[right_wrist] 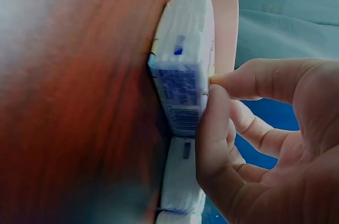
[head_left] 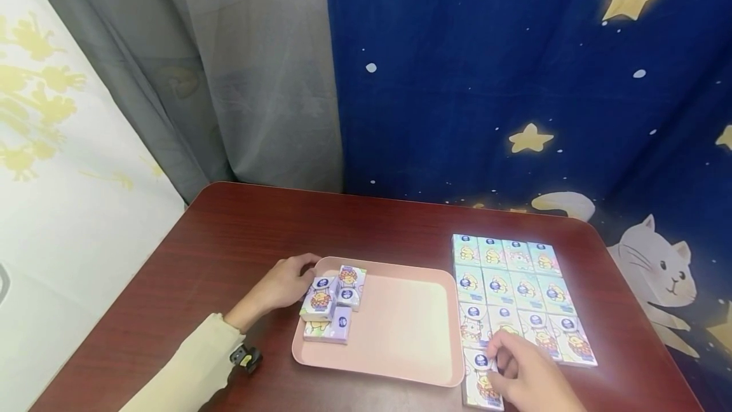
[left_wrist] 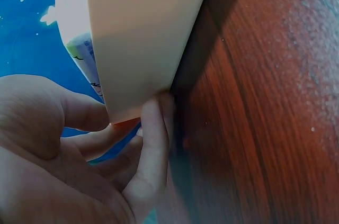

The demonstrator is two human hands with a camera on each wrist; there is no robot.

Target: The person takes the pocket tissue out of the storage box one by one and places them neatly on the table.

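My left hand (head_left: 288, 281) grips the back left corner of a pink tray (head_left: 403, 316). In the left wrist view its thumb lies at the rim and the fingers reach under the tray wall (left_wrist: 145, 33). Three small printed tissue packs are at the tray's left end: one pack (head_left: 319, 299) overlaps an upright-lying pack (head_left: 351, 281) and a sideways one (head_left: 341, 325). Right of the tray, my right hand (head_left: 528, 370) pinches at the upper face of a tissue pack (head_left: 480, 393) lying on the table. The right wrist view shows thumb and forefinger at this pack's (right_wrist: 183, 81) edge.
Several more tissue packs (head_left: 497, 285) lie in close rows right of the tray, just beyond the right hand. The dark red-brown table (head_left: 257, 221) runs back to a grey curtain (head_left: 269, 68) and a blue star-patterned curtain (head_left: 429, 81).
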